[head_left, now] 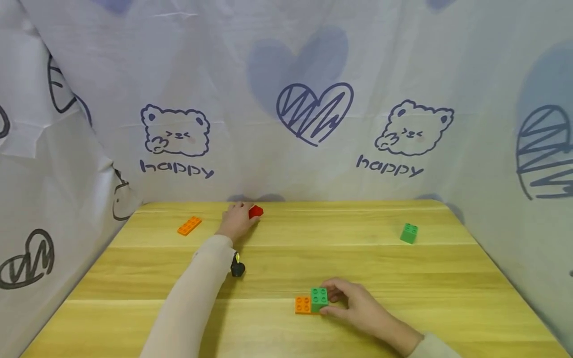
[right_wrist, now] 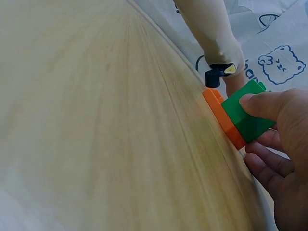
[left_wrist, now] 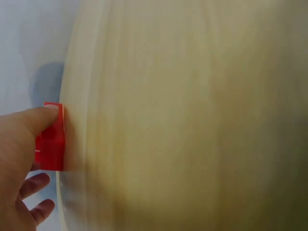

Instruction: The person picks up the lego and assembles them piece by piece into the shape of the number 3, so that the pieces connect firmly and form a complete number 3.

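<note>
Near the table's back edge my left hand (head_left: 236, 220) reaches to a red toy brick (head_left: 255, 212). In the left wrist view the thumb lies over the red brick (left_wrist: 52, 142), its other fingers partly hidden behind it. At the front, my right hand (head_left: 358, 304) pinches a green brick (head_left: 319, 299) between thumb and fingers. This green brick sits on the right half of a flat orange plate brick (head_left: 303, 305), whose left studs stay bare. The right wrist view shows the green brick (right_wrist: 248, 113) joined to the orange plate (right_wrist: 224, 118).
Another orange plate brick (head_left: 190, 225) lies at the back left of the wooden table (head_left: 358, 258). A second green brick (head_left: 409, 233) stands at the back right. A printed cloth (head_left: 250, 164) hangs behind the back edge. A small black camera (head_left: 238, 268) is strapped to the left wrist.
</note>
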Demonstrator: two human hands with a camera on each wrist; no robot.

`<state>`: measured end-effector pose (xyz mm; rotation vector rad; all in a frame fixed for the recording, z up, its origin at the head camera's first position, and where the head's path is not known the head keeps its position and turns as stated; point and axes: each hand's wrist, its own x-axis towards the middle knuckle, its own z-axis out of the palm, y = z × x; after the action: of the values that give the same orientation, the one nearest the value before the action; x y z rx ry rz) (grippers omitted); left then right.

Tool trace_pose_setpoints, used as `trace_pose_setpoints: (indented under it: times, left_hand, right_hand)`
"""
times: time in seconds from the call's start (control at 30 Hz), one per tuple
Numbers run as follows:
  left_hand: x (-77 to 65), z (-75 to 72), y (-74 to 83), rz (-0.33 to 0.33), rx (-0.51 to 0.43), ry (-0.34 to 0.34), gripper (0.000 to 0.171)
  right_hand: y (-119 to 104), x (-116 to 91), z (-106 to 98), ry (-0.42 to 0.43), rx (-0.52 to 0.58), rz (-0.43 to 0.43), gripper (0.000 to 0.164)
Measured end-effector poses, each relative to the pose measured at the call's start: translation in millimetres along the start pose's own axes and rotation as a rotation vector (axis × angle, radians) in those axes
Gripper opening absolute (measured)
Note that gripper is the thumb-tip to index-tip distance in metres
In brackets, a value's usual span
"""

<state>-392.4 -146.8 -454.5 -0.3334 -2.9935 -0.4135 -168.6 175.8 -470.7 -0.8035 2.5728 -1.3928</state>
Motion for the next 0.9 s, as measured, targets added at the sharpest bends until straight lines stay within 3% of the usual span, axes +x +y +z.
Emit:
trace_pose_setpoints:
  times: [0.13, 0.33, 0.57, 0.9]
  left_hand:
    - [1.2, 1.4, -5.5, 0.003, 0.019, -0.027, 0.056]
    - [5.3, -2.1, -5.8, 0.034, 0.054, -0.002, 0.052]
    - [-1.6, -0.5, -6.8, 0.033, 0.056, -0.057, 0.048]
    - [-0.8, -14.9, -4.1, 0.077, 0.005, -0.021, 0.048]
  right_hand:
    - [-1, 0, 1, -0.021, 0.017, 0.01, 0.046]
    - [-3, 2, -1, 0.002, 0.011, -0.004, 0.045]
    - [-3, -4, 3, -0.029, 0.032, 0.017, 0.046]
    - [-4, -1, -1, -0.005, 0.001, 0.003, 0.046]
